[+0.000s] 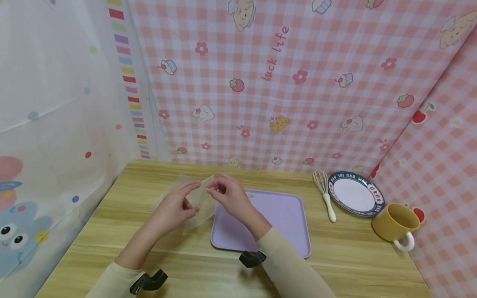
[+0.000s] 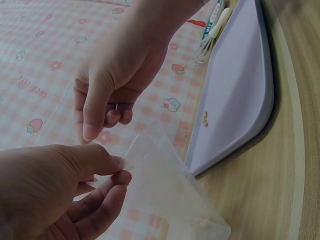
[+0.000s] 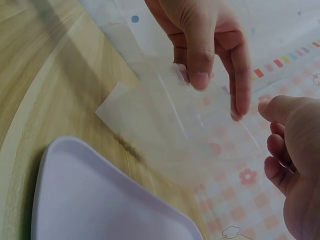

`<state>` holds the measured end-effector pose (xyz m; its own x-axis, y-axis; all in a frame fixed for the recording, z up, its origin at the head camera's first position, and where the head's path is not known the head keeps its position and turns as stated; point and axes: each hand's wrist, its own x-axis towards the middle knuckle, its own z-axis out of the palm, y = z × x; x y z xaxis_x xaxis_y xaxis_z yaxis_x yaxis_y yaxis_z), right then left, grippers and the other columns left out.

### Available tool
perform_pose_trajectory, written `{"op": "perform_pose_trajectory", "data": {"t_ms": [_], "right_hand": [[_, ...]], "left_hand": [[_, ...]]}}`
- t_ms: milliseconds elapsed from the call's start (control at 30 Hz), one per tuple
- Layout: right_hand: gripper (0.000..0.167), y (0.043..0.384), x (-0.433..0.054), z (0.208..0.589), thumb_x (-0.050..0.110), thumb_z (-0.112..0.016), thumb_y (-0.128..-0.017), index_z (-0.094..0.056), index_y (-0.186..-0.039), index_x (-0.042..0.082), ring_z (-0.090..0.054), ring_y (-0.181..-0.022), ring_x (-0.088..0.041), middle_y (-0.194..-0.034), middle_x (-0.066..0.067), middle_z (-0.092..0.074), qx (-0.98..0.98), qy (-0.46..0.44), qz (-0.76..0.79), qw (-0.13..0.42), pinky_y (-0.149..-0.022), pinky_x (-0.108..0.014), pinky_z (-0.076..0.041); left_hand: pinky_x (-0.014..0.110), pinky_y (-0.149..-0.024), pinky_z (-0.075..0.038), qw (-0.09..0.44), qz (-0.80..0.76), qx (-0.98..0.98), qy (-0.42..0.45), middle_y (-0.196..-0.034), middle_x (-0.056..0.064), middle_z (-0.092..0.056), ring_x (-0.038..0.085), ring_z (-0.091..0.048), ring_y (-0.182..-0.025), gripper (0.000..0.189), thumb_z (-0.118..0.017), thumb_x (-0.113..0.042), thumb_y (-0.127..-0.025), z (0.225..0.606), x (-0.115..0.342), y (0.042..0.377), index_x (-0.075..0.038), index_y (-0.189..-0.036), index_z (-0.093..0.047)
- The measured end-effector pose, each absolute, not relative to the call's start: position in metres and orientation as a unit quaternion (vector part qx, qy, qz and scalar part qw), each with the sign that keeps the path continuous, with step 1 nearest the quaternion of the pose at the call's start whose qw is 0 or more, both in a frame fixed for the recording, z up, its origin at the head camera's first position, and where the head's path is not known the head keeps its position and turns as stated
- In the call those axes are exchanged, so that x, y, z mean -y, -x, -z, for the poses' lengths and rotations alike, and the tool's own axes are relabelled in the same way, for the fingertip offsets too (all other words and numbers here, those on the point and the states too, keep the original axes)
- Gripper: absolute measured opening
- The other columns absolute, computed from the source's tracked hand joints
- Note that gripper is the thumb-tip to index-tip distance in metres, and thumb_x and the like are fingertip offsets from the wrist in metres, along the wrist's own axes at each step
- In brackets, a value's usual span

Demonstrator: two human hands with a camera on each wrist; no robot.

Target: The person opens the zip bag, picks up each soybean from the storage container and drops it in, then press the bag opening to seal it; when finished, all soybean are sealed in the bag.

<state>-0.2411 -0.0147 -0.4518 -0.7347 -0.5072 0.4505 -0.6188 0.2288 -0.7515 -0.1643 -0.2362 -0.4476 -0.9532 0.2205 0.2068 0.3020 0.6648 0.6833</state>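
Note:
My left hand (image 1: 175, 203) pinches the edge of a clear plastic bag (image 2: 165, 185) between thumb and fingers. The bag hangs slanted above the table, with small pale bits low inside it, blurred. Close by, my right hand (image 1: 232, 194) has thumb and index fingertips together beside the bag's upper edge; in the right wrist view those fingertips (image 3: 264, 105) appear just apart from the plastic. Whether they pinch something tiny I cannot tell. Under my right forearm lies a lilac tray (image 1: 275, 215), with several small yellow pieces (image 2: 205, 119) near one edge.
Right of the tray are a whisk (image 1: 326, 196) with a cream handle, a white plate (image 1: 354, 194) with a dark patterned rim, and a yellow mug (image 1: 391, 223) with a white handle. Patterned cloths hang behind and at both sides of the wooden table (image 1: 193, 265).

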Motion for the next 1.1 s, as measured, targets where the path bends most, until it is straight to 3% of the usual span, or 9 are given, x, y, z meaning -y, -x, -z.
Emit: {"op": "perform_pose_trajectory", "data": {"t_ms": [267,600,833,1100], "right_hand": [[0.010,0.239,0.011,0.458,0.005,-0.082,-0.101,-0.083,-0.111,0.004,-0.050,-0.072,-0.007,-0.094,0.000,-0.065,0.793,-0.357,-0.491,0.061,-0.063,-0.023,-0.044],[0.009,0.235,-0.006,0.460,0.007,-0.081,-0.102,-0.083,-0.110,0.003,-0.053,-0.075,-0.011,-0.095,0.000,-0.065,0.800,-0.341,-0.492,0.031,-0.065,-0.024,-0.045],[0.008,0.248,-0.039,0.469,0.008,-0.081,-0.102,-0.083,-0.109,0.004,-0.053,-0.078,-0.013,-0.094,0.000,-0.064,0.816,-0.311,-0.487,0.022,-0.068,-0.025,-0.044],[0.013,0.273,-0.093,0.490,0.005,-0.081,-0.101,-0.080,-0.112,-0.002,-0.055,-0.079,-0.015,-0.095,-0.005,-0.068,0.846,-0.267,-0.461,0.016,-0.069,-0.025,-0.045]], "left_hand": [[0.027,-0.065,-0.059,0.052,0.380,0.912,0.143,-0.156,0.020,-0.057,0.007,-0.067,-0.077,0.076,-0.087,0.005,-0.091,0.453,0.234,0.161,0.002,-0.159,-0.053],[0.027,-0.065,-0.059,0.052,0.383,0.911,0.142,-0.152,0.019,-0.060,0.007,-0.067,-0.077,0.075,-0.088,0.003,-0.091,0.456,0.232,0.158,0.001,-0.159,-0.054],[0.028,-0.066,-0.059,0.067,0.375,0.913,0.146,-0.147,0.020,-0.063,0.006,-0.067,-0.076,0.074,-0.088,0.003,-0.091,0.451,0.232,0.160,0.001,-0.157,-0.056],[0.028,-0.065,-0.058,0.068,0.370,0.914,0.150,-0.148,0.021,-0.062,0.008,-0.067,-0.077,0.073,-0.087,0.003,-0.092,0.445,0.237,0.164,0.002,-0.158,-0.055]]}}
